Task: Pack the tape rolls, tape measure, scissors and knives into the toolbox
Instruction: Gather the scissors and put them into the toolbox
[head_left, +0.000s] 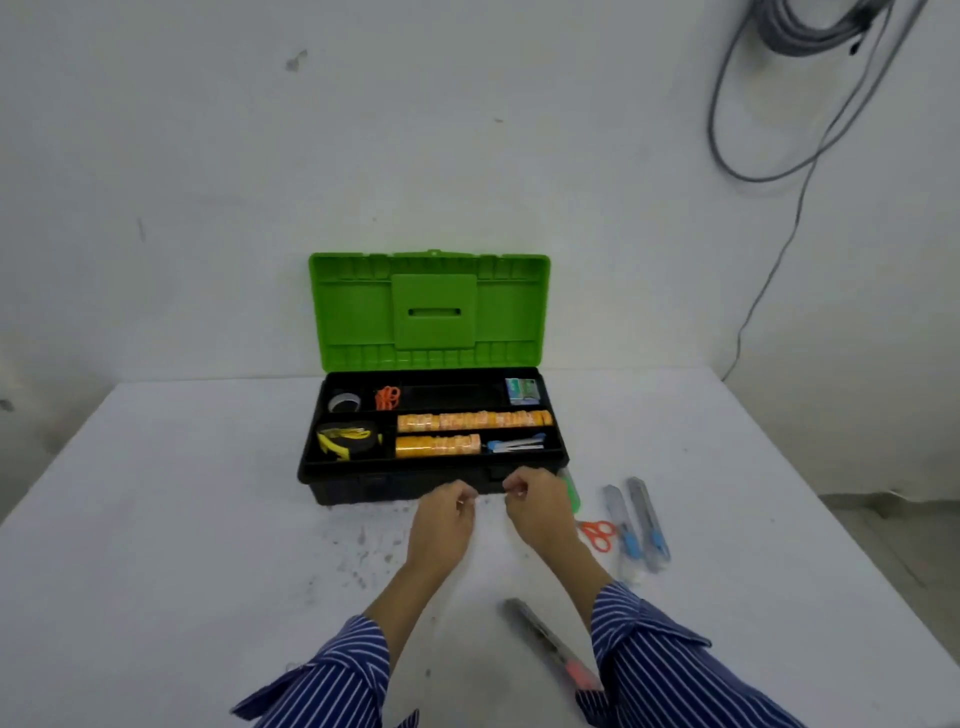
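The toolbox (363, 486) stands open at the table's middle, its green lid (431, 312) upright. Its tray holds a grey tape roll (344, 401), small orange scissors (387, 397), two rows of orange tape rolls (472, 421), a yellow-black tape measure (345, 440) and a blue-white tool (517, 446). My left hand (447, 514) and right hand (535, 506) hover side by side just before the box's front wall. Each pinches something small and pale with curled fingers; I cannot identify it. On the table to the right lie orange scissors (597, 535) and two blue-slider knives (634, 525). A grey knife with an orange end (550, 644) lies near my right sleeve.
A green object (571, 491) shows partly behind my right hand. A small printed box (522, 391) sits in the tray's back right corner. The white wall rises close behind the toolbox, with grey cables (810, 104) hanging at top right. The table's right edge (831, 519) drops to the floor.
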